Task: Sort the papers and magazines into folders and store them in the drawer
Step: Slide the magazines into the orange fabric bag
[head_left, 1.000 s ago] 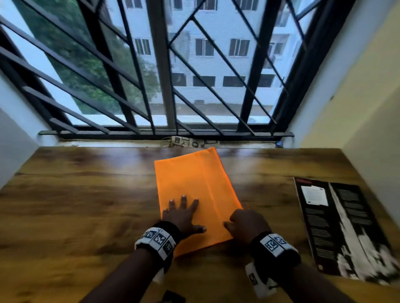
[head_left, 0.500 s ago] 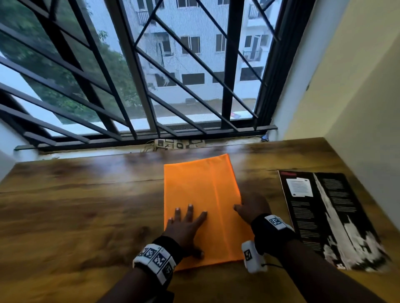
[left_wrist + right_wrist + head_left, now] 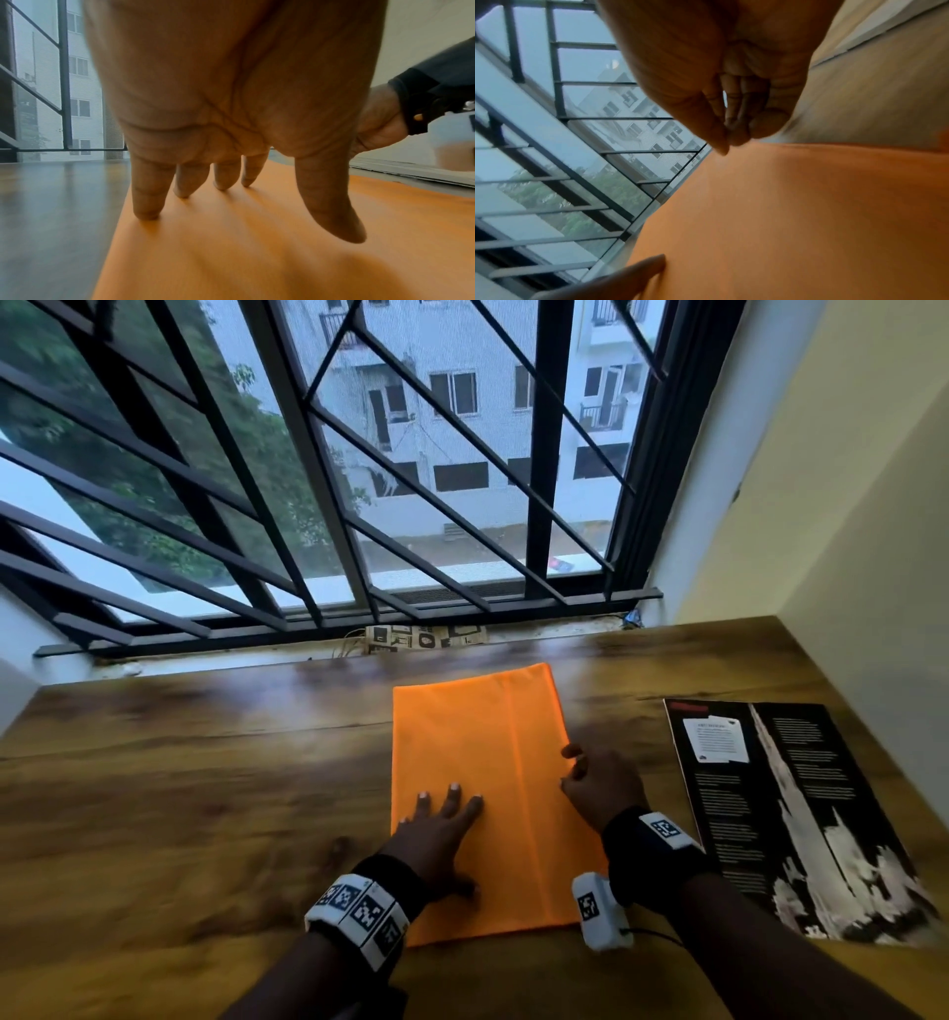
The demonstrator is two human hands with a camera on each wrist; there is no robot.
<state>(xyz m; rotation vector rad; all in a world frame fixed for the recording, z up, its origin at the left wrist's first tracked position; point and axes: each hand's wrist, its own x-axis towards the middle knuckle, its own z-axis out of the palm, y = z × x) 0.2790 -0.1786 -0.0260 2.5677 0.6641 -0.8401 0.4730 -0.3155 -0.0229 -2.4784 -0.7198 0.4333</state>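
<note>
An orange folder (image 3: 488, 762) lies closed on the wooden desk (image 3: 205, 788), its long side running away from me. My left hand (image 3: 447, 809) presses flat on its near left part, fingers straight and spread (image 3: 185, 190). At the middle of the folder's right edge, my right hand (image 3: 575, 767) has its fingers curled. In the right wrist view its bunched fingertips (image 3: 731, 140) pinch at that edge of the folder (image 3: 808, 213). A black and white magazine (image 3: 780, 814) lies flat to the right of the folder, apart from both hands.
A barred window (image 3: 359, 505) with a sill runs along the desk's far edge. A printed paper strip (image 3: 426, 636) lies on the sill. A yellow wall (image 3: 847, 531) bounds the desk on the right. Bare wood stretches left of the folder.
My right hand has slid from the folder's near right corner up to the middle of its right edge. The folder now lies straighter. My left hand stays flat on it.
</note>
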